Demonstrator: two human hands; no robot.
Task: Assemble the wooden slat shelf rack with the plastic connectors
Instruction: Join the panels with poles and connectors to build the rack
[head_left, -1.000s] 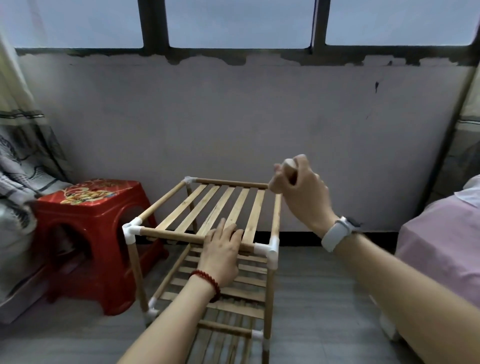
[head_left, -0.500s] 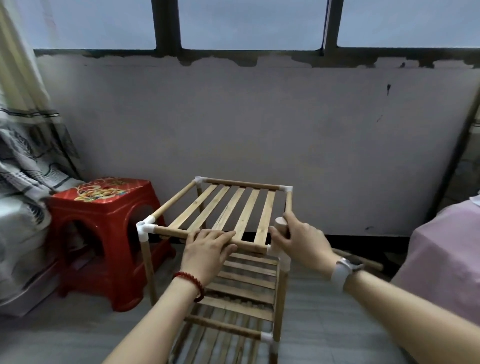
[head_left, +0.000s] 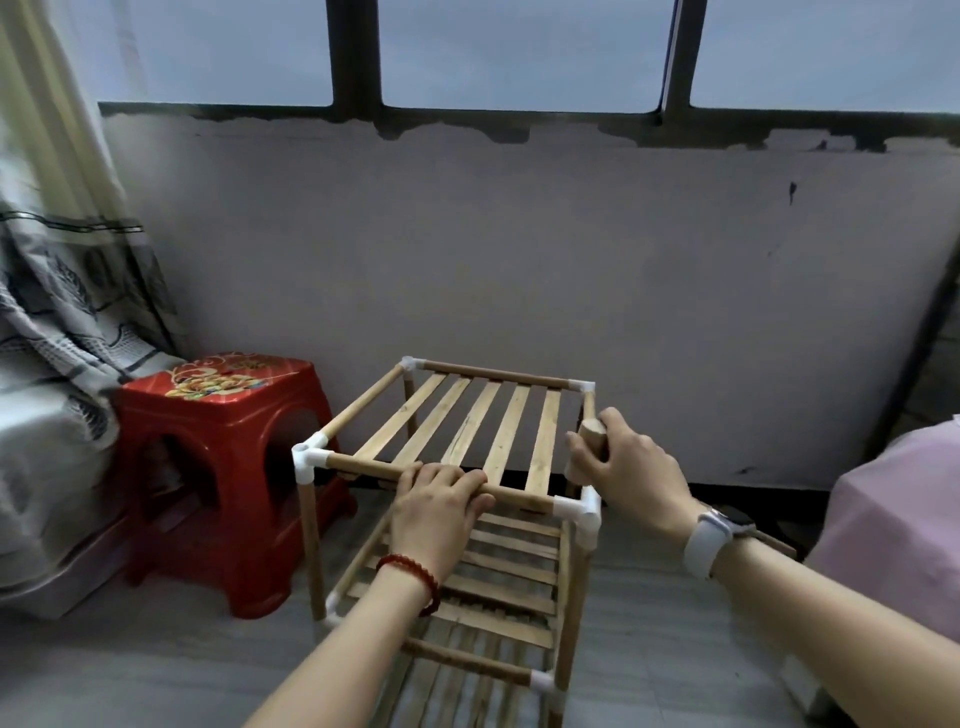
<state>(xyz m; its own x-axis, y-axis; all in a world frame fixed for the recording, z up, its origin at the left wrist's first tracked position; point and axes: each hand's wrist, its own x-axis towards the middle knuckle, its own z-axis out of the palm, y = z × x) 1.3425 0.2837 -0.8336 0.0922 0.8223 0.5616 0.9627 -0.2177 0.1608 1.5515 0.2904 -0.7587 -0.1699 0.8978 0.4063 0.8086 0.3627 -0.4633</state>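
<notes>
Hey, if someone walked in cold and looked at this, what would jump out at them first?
Probably the wooden slat rack with white plastic corner connectors, standing mid-floor below the window. The left hand rests on its near top rail, while the right hand grips a short wooden dowel upright beside the right rail. The bright red plastic stool to the rack's left also catches the eye.

My single head camera looks forward and down from above my forearms, close over the rack (head_left: 467, 431), facing the wall (head_left: 519, 260) and window (head_left: 519, 47). No second view shares this scene.
</notes>
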